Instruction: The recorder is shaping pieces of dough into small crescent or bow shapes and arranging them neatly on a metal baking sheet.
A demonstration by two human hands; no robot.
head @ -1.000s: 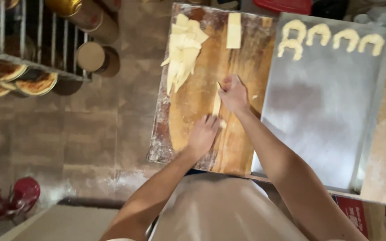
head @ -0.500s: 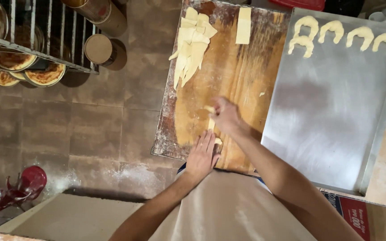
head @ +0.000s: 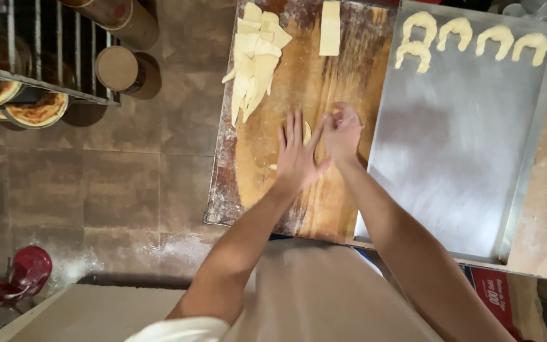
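Left hand (head: 295, 158) lies flat, fingers spread, and right hand (head: 342, 132) loosely cupped on a dough piece (head: 307, 132) mid-board (head: 267, 177); uneven pressure risks tearing or lopsided rolling.

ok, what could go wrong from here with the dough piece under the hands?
1. The dough piece is mostly hidden under the left hand and right hand; uneven pressure may misshape it.
2. Both hands work close to the metal tray edge; the right one could bump it and shift the shaped crescents.
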